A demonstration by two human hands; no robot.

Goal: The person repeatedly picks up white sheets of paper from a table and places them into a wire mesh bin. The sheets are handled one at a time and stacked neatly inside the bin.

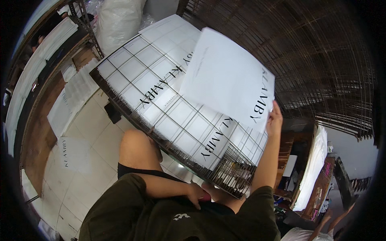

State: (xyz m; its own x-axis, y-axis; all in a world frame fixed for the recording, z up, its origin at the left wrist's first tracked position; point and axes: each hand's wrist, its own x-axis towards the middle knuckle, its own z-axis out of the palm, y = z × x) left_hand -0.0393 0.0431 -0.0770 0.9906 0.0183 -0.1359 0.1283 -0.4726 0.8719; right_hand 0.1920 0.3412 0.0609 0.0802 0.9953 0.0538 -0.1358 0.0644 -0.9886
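Note:
My right hand (275, 119) pinches the edge of a thin white sheet (225, 72) with black lettering, whether paper or plastic I cannot tell. The sheet lies slanted over a wire drying rack (161, 117), its far corner raised. Under the rack's top wire grid show more white printed sheets (136, 76). My left hand (194, 194) rests low by my lap, fingers curled beside a small red thing (206, 197) that it seems to hold; its kind is hidden.
Many raised wire trays (313, 52) lean at the back right. Loose sheets (72, 152) lie on the tiled floor at the left, near a shelf with stacked white sheets (44, 52). A white sack (118, 24) stands behind. At right is a wooden bench (317, 188) with white material.

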